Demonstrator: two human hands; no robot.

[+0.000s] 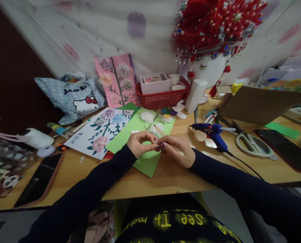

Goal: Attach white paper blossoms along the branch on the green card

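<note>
Together, hands (138, 143) over green card (145, 165); wooden stick (160, 131) in right.

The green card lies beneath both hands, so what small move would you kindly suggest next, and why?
I would probably shape the small pale piece before reaching for the glue gun, which lies on the table: the left hand and right hand meet around the piece, and the right also holds a pencil-like stick.

From far away, I see light green paper (147, 165) with white flowers (147, 117), and a tan pencil (158, 130) over it. Left of the paper, a white card (85, 129) has pink, purple and blue flowers (100, 144). Behind the paper is a red basket (157, 100); right of the paper, a blue glue gun (215, 133).
</note>
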